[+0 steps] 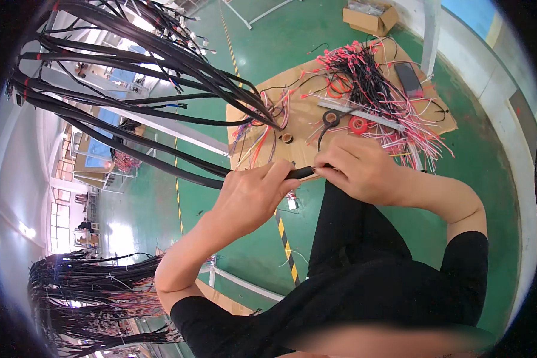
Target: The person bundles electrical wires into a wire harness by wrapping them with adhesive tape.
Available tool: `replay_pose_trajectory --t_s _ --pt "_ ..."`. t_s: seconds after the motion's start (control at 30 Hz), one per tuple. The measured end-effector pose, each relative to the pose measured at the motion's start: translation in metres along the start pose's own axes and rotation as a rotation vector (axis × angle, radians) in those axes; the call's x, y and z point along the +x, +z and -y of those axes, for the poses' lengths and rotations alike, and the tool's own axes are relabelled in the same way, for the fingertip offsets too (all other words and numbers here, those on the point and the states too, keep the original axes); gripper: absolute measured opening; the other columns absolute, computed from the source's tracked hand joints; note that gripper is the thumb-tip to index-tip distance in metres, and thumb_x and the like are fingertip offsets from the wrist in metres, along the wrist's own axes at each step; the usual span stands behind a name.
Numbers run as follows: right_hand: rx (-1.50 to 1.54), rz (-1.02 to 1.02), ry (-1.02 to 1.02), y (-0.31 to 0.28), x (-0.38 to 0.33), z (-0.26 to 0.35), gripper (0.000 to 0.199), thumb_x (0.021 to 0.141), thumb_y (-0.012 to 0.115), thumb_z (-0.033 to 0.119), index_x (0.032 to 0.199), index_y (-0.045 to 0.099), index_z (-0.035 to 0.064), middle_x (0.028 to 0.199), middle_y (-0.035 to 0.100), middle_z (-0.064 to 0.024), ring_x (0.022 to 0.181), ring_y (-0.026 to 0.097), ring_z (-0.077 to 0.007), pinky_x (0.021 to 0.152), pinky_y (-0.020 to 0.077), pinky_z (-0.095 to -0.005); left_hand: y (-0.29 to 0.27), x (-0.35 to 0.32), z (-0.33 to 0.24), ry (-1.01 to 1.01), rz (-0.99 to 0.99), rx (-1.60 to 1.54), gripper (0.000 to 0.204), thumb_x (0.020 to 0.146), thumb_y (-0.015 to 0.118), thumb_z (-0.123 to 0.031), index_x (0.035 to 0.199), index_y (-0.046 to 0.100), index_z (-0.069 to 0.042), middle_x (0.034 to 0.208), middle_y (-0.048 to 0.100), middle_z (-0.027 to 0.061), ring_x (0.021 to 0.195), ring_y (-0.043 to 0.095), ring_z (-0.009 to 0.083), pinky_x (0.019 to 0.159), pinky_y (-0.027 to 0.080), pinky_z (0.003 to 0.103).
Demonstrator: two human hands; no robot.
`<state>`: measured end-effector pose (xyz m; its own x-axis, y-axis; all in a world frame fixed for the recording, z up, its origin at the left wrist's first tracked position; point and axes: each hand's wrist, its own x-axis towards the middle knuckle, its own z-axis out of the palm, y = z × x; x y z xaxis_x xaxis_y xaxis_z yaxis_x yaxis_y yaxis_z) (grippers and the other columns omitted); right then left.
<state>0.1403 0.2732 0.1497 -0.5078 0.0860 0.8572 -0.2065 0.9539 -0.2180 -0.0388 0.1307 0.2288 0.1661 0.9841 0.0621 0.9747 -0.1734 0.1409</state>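
Observation:
A thick black sleeved cable point(301, 173) runs from the left into my hands, above a cardboard-topped table point(304, 152). My left hand point(250, 194) is wrapped round it, and a short dark length sticks out past the thumb. My right hand point(361, 167) is closed in a pinch at the tip of that length. The fingers hide whatever sits between them. Just beyond, a black strand curves up from the right hand near a black tape roll point(330, 119). Beside that roll lies a red tape roll point(358, 125).
Farther back are a heap of black and pink wires point(364, 77), a metal bar point(364, 116) and a dark flat box point(408, 80). A small roll point(287, 138) lies near loose wire ends. Black cable bundles point(155, 59) hang at the left. An opened carton point(370, 17) stands beyond.

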Motion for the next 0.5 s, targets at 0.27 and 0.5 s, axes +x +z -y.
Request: replay_pose_trajectory --t_s 0.27,0.5 --pt "0.127 0.034 0.081 0.007 -0.007 -0.007 0.023 0.076 0.076 0.003 0.094 0.062 0.0069 0.083 0.059 -0.0084 0.074 0.061 -0.0261 0.060 0.0492 -0.0351 0.009 0.001 0.000 0.031 -0.062 0.096 0.014 0.092 0.064 -0.017 0.095 0.056 -0.006 0.075 0.060 0.0090 0.059 0.059 0.0309 0.050 0.044 0.041" --pt "0.619 0.415 0.706 -0.022 -0.009 -0.032 0.060 0.083 0.072 0.006 0.137 0.047 0.0075 0.103 0.063 -0.0063 0.091 0.064 -0.0153 0.084 0.0536 -0.0302 0.020 -0.007 0.019 0.022 -0.136 0.146 0.019 0.089 0.067 -0.017 0.083 0.051 -0.008 0.068 0.055 0.0062 0.054 0.057 0.0276 0.045 0.041 0.038"
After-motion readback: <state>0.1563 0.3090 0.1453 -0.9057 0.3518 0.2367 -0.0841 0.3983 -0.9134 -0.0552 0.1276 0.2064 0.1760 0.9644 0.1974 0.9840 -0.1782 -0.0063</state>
